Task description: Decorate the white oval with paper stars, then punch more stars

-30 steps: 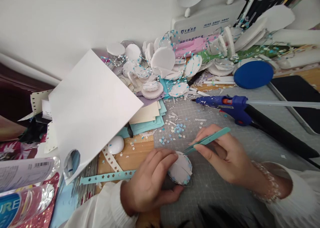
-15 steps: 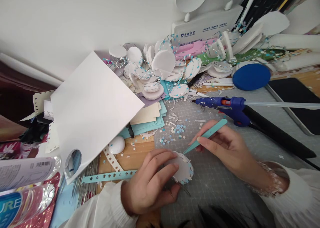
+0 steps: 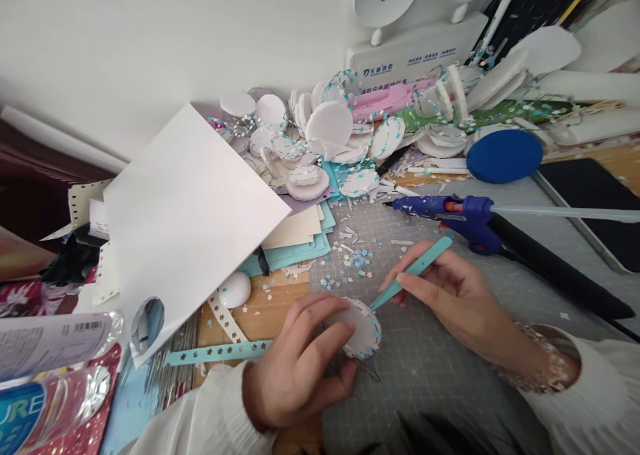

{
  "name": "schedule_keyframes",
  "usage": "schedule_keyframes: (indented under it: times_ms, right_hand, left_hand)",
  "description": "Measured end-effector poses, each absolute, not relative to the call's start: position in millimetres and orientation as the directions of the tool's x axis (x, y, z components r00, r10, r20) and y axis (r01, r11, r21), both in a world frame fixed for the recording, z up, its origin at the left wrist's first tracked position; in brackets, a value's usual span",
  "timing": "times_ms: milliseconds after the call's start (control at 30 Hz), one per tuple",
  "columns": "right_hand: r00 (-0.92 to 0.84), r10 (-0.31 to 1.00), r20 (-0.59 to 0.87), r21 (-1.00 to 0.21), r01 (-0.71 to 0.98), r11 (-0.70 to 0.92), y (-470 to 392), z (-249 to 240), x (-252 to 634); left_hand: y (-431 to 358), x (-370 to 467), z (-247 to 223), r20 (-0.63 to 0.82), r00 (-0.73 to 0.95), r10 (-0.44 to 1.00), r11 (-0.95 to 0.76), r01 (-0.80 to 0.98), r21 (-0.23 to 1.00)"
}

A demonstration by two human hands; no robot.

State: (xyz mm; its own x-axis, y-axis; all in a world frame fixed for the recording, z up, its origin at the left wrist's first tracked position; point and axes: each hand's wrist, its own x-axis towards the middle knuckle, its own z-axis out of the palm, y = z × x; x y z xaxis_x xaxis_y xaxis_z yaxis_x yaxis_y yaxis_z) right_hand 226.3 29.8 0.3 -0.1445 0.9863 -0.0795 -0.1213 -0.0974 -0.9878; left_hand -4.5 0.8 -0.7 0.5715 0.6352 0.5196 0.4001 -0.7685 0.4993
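Observation:
My left hand grips a round white disc by its left side, the fingers lying over its face. Small blue and white paper flowers line the disc's rim. Between the thumb and fingers of my right hand are teal tweezers, slanting down to the left. Their tip is at the disc's upper right edge; whether it pinches a flower is too small to tell. Loose paper flowers lie scattered just above the disc. A thin dark wire or thread shows below the disc.
A blue glue gun lies to the right, near a phone and a blue round lid. White discs are heaped along the wall. A large white board leans at left, above a punched teal strip.
The disc has shifted slightly left and turned a little in my left hand. The tweezers' tip has moved slightly right and stays at the rim.

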Motion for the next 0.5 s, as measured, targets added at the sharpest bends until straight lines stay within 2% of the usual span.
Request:
schedule_keyframes:
  times_ms: [133, 300, 500]
  right_hand:
    - [-0.126, 0.99, -0.06, -0.995, -0.076, -0.07, 28.8, 4.0, 225.2]
    - [-0.112, 0.993, 0.044, -0.998, 0.032, 0.048, 24.6, 7.7, 222.4]
    - [-0.101, 0.995, 0.011, -0.999, 0.038, 0.015, 25.9, 7.3, 220.8]
  left_hand:
    - [1.1, -4.1, 0.0, 0.511, 0.575, 0.639, -0.766, 0.413, 0.492]
    - [1.1, -3.6, 0.5, 0.513, 0.588, 0.625, -0.778, 0.413, 0.473]
    - [0.8, -3.2, 1.9, 0.517, 0.583, 0.626, -0.778, 0.419, 0.469]
